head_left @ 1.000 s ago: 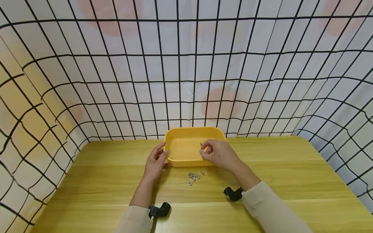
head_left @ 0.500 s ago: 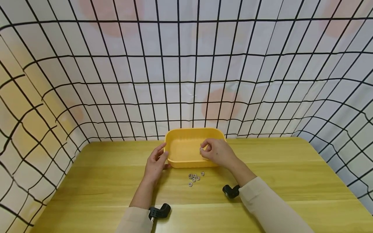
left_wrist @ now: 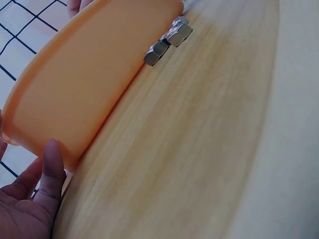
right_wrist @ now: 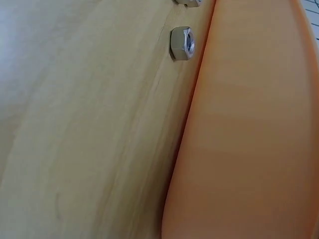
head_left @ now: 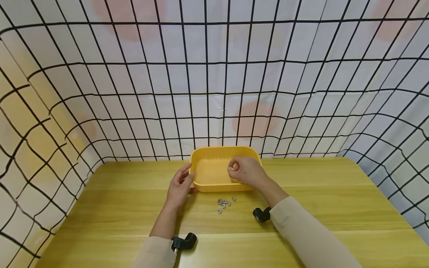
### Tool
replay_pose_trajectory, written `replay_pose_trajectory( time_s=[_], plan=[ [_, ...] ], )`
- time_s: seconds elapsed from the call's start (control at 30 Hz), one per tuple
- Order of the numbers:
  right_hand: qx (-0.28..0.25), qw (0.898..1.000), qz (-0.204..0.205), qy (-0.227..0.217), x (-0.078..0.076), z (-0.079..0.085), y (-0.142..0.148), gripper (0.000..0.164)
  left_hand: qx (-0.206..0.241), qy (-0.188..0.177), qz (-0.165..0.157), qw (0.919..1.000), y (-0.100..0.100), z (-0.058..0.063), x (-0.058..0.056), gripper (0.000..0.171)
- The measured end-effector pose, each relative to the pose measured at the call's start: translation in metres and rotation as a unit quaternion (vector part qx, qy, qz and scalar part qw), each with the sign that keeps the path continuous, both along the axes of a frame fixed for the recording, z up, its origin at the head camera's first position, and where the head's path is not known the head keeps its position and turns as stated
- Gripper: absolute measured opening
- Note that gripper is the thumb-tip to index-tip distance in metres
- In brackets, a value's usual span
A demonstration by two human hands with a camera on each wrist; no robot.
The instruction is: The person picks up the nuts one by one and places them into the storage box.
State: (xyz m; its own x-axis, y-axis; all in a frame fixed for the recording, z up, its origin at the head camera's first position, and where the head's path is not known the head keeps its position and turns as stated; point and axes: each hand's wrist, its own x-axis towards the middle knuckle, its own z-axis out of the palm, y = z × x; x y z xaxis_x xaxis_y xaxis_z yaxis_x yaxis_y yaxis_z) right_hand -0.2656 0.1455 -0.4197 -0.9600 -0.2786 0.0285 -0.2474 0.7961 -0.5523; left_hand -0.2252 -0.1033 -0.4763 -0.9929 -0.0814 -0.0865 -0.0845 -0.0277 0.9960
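Note:
My left hand [head_left: 178, 187] holds the left end of a yellow plastic tray [head_left: 218, 188], thumb [left_wrist: 52, 164] against its wall. Over the tray's right part, my right hand [head_left: 247, 172] pinches a small metal nut [head_left: 229, 169] between thumb and forefinger, mostly covered by the fingertips. Several silvery hex nuts [head_left: 223, 205] lie loosely grouped on the table before the tray's front wall. In the right wrist view one nut [right_wrist: 183, 44] stands out close to that wall; the right hand is outside that view.
The wooden tabletop [head_left: 134, 216] spreads around the tray. Behind the tray hangs a white curtain with a black grid [head_left: 214, 104], curving round both sides. A black wrist camera [head_left: 184, 242] sits on the left wrist, another black wrist camera [head_left: 261, 215] on the right.
My right hand has shifted slightly away from me and left over the tray, still pinching the nut. The left hand, the tray and the nuts on the table stay in place.

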Motion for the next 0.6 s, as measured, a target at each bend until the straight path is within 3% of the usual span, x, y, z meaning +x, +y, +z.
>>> replay_pose_trajectory(
  time_s=[0.17,0.6],
  plan=[
    [0.0,1.0,-0.002,-0.024,-0.005,-0.002,-0.006,0.014,0.002,0.0,-0.005,1.0,0.0,0.0,0.001,0.046],
    [0.038,0.999,0.009,-0.024,-0.013,-0.004,-0.006,0.015,0.001,-0.003,0.001,1.0,-0.001,0.001,0.002,0.046]
  ],
)
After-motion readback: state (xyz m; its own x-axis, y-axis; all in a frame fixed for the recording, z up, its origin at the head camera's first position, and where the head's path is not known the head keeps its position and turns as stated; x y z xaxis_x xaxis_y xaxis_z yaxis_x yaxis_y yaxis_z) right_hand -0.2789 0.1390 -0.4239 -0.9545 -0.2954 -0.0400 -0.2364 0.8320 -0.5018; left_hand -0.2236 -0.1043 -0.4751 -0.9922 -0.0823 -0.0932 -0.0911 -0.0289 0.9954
